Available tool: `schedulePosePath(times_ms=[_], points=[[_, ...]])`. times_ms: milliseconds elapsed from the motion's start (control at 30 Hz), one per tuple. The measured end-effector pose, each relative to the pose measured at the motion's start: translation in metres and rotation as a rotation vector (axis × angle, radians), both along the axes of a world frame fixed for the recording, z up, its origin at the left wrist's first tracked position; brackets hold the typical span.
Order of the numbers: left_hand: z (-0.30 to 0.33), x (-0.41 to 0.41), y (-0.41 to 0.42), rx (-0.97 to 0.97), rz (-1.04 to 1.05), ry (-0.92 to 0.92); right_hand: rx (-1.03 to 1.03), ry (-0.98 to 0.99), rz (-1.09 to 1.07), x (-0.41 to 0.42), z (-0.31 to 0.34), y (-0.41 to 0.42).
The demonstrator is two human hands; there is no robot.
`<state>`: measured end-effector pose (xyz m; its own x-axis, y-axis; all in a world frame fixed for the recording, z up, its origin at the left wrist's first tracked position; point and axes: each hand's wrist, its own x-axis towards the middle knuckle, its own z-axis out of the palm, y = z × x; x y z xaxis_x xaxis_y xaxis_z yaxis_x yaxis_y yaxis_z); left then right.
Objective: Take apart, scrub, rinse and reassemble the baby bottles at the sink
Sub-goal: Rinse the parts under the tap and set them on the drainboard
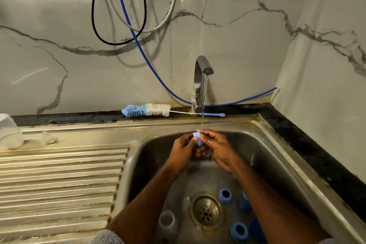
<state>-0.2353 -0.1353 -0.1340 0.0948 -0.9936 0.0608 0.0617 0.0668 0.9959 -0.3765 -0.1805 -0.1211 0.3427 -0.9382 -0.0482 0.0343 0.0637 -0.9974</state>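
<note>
A small light-blue bottle cap (198, 139) is under the thin stream from the tap (202, 81), held between both hands over the sink basin (150, 156). My left hand (183, 149) grips it from the left and my right hand (215, 147) pinches it from the right. On the basin floor lie a clear bottle body (167, 222), a light-blue ring (225, 195), a darker blue ring (239, 231) and more blue parts (257, 231) partly hidden by my right forearm. A clear teat (48, 138) and a clear bottle (10, 134) rest on the drainboard.
A blue-and-white bottle brush (147, 110) lies on the ledge behind the sink. The ribbed drainboard (59, 180) fills the left. The drain (206, 211) sits mid-basin. A blue hose (142, 51) and cables hang on the marble wall. Dark counter edge (309, 144) runs along the right.
</note>
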Motion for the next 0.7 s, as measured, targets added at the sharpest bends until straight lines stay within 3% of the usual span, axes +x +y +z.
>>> schedulePosePath(times_ms=[100, 167, 333, 533, 700], points=[[-0.011, -0.001, -0.007, -0.106, 0.079, -0.380, 0.001, 0.128, -0.106, 0.008, -0.002, 0.004], [-0.016, -0.003, -0.007, -0.099, 0.128, -0.529, 0.029, 0.186, -0.122, 0.013, -0.002, 0.004], [-0.008, -0.007, 0.001, -0.082, 0.138, -0.348, 0.137, 0.144, -0.128, 0.012, 0.002, 0.005], [-0.008, -0.006, 0.003, -0.014, 0.143, -0.198, 0.145, 0.273, -0.079, 0.005, 0.010, 0.004], [-0.013, -0.002, 0.001, 0.062, 0.077, -0.244, 0.191, 0.342, -0.075, -0.003, 0.006, 0.001]])
